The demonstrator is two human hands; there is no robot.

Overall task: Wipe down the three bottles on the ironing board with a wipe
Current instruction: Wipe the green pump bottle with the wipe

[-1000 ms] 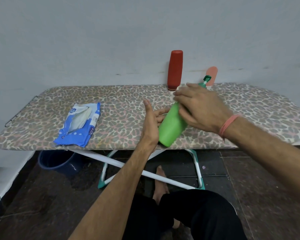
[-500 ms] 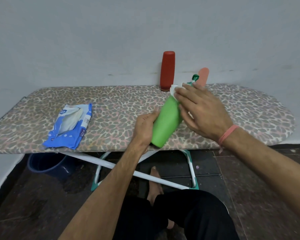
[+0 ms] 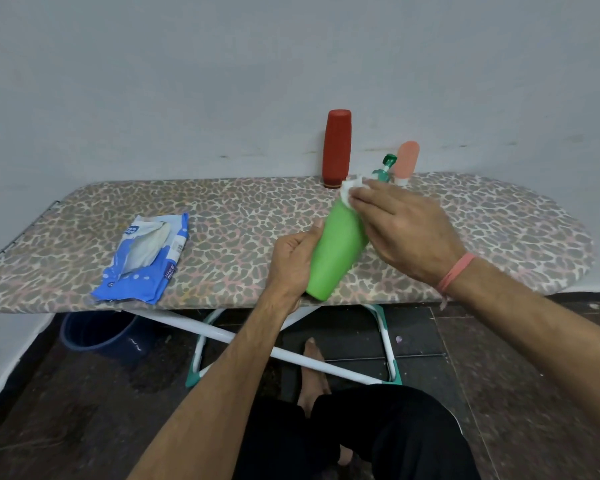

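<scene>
A green bottle point(image 3: 333, 254) with a teal pump top is tilted away from me above the near edge of the ironing board point(image 3: 243, 216). My left hand point(image 3: 293, 261) grips its lower body from the left. My right hand point(image 3: 406, 230) presses a white wipe point(image 3: 351, 187) against the bottle's shoulder; most of the wipe is hidden under the fingers. A tall red bottle point(image 3: 337, 148) stands upright at the board's far edge by the wall. A small pink bottle point(image 3: 406, 162) stands just right of it, partly behind the pump top.
An open blue wipes packet point(image 3: 146, 258) lies on the left part of the board. Under the board are its white and teal legs point(image 3: 222, 336), a dark blue bucket point(image 3: 97, 336) at the left and my bare foot point(image 3: 314, 368). A plain wall rises behind.
My left hand went from flat against the green bottle to closed around its lower body. My right hand slid the wipe up toward the neck.
</scene>
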